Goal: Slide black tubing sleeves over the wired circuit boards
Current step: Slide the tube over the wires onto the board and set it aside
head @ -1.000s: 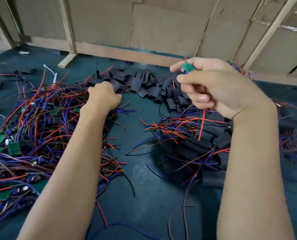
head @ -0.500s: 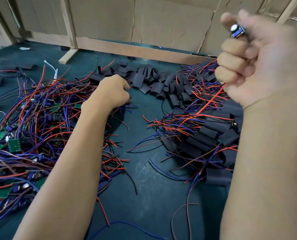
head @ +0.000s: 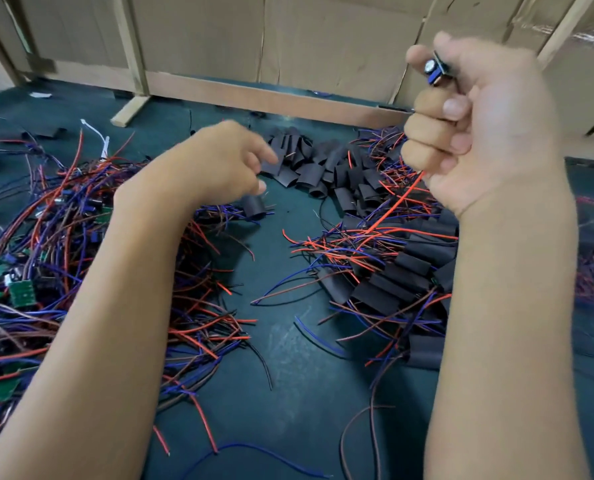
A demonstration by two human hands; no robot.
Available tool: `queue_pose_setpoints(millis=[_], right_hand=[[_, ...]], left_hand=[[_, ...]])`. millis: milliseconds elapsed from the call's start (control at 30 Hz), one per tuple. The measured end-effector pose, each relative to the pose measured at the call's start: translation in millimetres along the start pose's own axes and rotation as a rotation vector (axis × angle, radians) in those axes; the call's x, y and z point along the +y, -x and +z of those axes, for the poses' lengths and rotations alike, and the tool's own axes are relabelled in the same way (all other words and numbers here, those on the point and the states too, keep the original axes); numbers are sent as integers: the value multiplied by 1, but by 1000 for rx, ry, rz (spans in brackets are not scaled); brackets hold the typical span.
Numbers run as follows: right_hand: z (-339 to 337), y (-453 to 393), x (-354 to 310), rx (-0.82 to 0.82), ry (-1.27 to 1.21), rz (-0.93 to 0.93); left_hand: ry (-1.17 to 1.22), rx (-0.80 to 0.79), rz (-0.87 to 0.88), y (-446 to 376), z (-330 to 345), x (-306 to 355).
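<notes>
Right hand [head: 479, 123] raised, gripping circuit board [head: 436, 72] — red wire [head: 392, 209] trailing below.

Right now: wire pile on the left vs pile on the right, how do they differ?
The left pile shows bare green circuit boards among its wires; the right pile has black sleeves over its boards. The left pile spreads wider and tangled; the right pile is smaller, with its sleeves lying roughly side by side. Both have red and blue wires and lie on the dark green surface.
</notes>
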State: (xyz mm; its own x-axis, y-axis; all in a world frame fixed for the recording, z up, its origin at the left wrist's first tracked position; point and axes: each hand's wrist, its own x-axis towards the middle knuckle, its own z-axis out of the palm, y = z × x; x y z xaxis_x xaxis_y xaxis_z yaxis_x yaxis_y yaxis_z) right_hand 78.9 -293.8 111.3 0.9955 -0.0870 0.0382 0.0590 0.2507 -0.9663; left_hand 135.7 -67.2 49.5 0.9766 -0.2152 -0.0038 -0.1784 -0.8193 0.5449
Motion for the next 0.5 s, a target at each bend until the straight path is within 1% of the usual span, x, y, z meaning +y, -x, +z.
queue_pose_setpoints(millis=[100,233,333,500], right_hand=[[8,-5,6,-16,37,9],[16,-10,13,-5,69,17],[19,-11,16,29,81,33],[23,-7,18,96,-20,22]], left_hand=[[-190,-26,-46,-8,18,-16],[-278,-154,-87,-23,44,-18],[-308,-136,-103,-29,49,-17],[-287,-93,-64,-23,47,-20]])
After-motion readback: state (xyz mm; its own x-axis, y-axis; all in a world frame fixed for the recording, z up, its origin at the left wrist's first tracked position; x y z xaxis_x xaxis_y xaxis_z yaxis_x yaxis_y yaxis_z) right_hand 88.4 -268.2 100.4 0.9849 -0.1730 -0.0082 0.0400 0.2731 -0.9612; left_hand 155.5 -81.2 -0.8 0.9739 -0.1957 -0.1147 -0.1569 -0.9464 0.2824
